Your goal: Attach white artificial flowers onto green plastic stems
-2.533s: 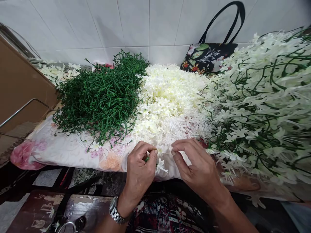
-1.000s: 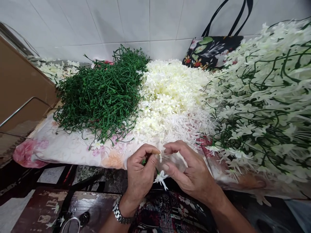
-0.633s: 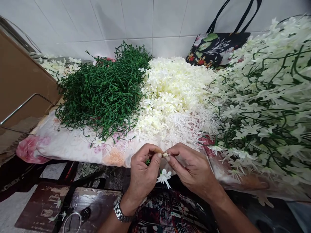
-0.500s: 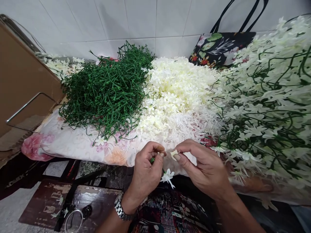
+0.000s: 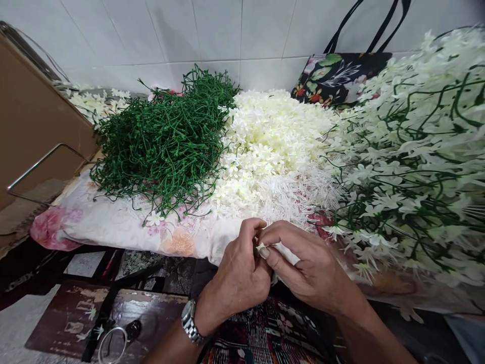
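Note:
Both hands meet above the cloth's front edge, fingertips together. My left hand point(image 5: 244, 273) is closed, its fingers curled round a green artificial flower stem that is now mostly hidden behind them. My right hand point(image 5: 308, 263) pinches a small white artificial flower point(image 5: 262, 247) between thumb and forefinger, right against the left fingers. Beyond the hands lie a heap of loose white flowers point(image 5: 280, 131) and a bunch of thin white strands point(image 5: 295, 197). Green stems point(image 5: 162, 146) are piled to the left.
Stems fitted with white flowers point(image 5: 401, 192) form a tall heap on the right. Behind stands a black floral bag point(image 5: 337, 81) against the tiled wall point(image 5: 212, 35). A cardboard box point(image 5: 38, 121) is at left. Below it sits a brown board point(image 5: 60, 318) with a metal ring point(image 5: 112, 346).
My left hand has moved right and turned, bringing the stem up to the flower in my right hand. The white flower hanging below the left hand is now out of sight.

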The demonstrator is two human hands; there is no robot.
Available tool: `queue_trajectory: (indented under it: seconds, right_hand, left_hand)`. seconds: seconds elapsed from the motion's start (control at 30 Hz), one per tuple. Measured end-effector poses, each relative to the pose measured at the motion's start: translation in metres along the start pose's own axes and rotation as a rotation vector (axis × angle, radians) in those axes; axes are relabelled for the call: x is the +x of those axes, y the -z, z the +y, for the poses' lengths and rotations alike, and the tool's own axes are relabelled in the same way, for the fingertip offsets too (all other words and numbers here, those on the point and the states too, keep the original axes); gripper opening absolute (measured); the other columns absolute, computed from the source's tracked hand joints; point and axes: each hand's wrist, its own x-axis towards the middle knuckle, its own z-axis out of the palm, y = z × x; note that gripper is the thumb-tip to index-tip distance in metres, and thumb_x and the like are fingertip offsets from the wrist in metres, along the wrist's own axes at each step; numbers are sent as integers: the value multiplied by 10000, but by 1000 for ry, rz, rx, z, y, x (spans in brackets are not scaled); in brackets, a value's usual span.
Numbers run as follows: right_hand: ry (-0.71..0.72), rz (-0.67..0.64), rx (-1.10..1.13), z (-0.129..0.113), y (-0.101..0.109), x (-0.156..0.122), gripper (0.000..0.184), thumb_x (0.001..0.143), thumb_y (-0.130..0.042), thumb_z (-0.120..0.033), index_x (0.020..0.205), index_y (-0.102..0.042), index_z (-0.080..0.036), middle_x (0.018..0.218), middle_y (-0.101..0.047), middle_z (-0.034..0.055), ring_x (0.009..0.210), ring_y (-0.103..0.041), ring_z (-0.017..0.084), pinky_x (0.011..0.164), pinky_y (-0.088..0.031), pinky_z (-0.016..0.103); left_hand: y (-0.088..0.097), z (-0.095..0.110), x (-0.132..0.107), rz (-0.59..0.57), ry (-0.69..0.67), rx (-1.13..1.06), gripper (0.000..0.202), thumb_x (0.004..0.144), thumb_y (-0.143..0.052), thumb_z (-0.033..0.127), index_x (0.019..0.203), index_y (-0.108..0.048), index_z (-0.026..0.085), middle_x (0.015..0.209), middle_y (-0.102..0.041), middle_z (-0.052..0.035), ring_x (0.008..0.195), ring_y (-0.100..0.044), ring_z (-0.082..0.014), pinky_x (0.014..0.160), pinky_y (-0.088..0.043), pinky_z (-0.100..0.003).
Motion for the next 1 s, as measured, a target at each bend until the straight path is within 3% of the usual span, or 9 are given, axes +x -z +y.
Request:
queue_trajectory:
  seconds: [0.17,0.37,0.57,0.77,0.9,1.0]
  right_hand:
    - [38,25,42,0,0,0,142,831,-453,-66,846,-553,-167,838,-618,63,810,-587,150,695,-491,273]
    - [15,43,31,2,-2,-2,155,806,-439,-56,771,-525,-180,736,-596,21,708,-577,123,622,-465,243]
    - [-33,120,49,4,-6,-3,149,823,-448,-62,762,-501,-186,725,-583,15,658,-559,108,588,-451,229]
    - [-39,175,6,3,-8,-2,140,819,-471,-62,758,-495,-186,739,-596,12,642,-566,101,578,-451,209]
    - [-10,175,-14,3,-8,-3,126,834,-493,-71,781,-508,-184,739,-595,14,665,-574,108,589,-457,213]
    - [-15,149,-26,3,-5,-6,87,858,-512,-98,853,-536,-181,792,-614,30,739,-589,123,652,-478,236]
  left_hand:
    - [-2,-1,0,-61,40,70,610,750,-442,35,1300,-225,185,943,-649,-80,821,-642,-238,702,-488,-375]
    - [-1,0,4,-99,7,90,662,728,-453,25,1325,-210,177,1044,-647,-123,820,-647,-243,680,-488,-362]
    - [-1,-4,0,27,-13,-40,454,799,-434,52,1213,-331,209,993,-622,-74,801,-617,-186,704,-477,-319]
    - [-4,-9,-6,212,-55,-139,82,847,-459,133,873,-488,206,777,-530,-5,675,-530,-135,605,-432,-248]
    - [-5,-11,-5,353,-123,-137,91,839,-497,145,767,-535,187,766,-534,-15,699,-529,-134,618,-437,-237]
    - [-4,-11,-4,408,-26,-231,85,821,-545,186,743,-578,176,673,-550,2,578,-517,-111,524,-418,-211]
